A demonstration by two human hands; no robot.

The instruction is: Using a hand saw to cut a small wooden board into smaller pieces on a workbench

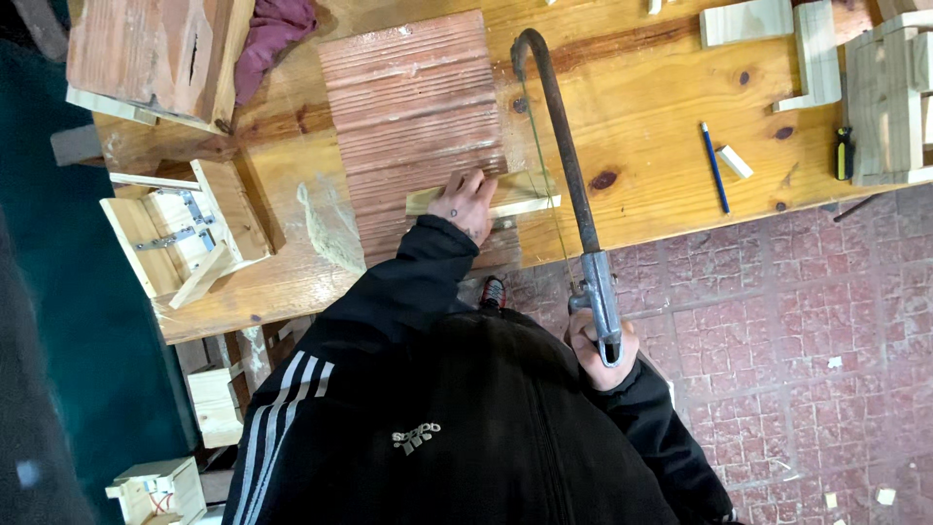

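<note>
A wooden workbench [671, 117] fills the top of the view, above a floor [807, 331] of reddish tiles scattered with wood chips. On the bench lies a ribbed reddish board [408, 107], reaching its near edge. To the left stands a big wooden block [146, 49] with a purple rag [277, 34] beside it, and nearer the person an open wooden box [180, 233] with metal brackets inside. At the right end sit pale wooden offcuts [777, 29] and a slatted piece [889, 97].

A hacksaw [569, 165] with a dark curved frame runs from the far side of the board to the bench edge and out past it. Its thin blade crosses a pale wooden strip [510, 194], which lies across the near part of the ribbed board, its right end sticking out past that board.

The left hand [468, 204] presses down on the strip, fingers flat and close together over its top. The right hand [603, 355] is off the bench, close to the body, fingers wrapped tight round the saw's grey metal handle.

On the bench to the right, well apart from the saw, lie a blue pencil [714, 167], a small white block [735, 161] just beside it, and a black and yellow tool [845, 153].
</note>
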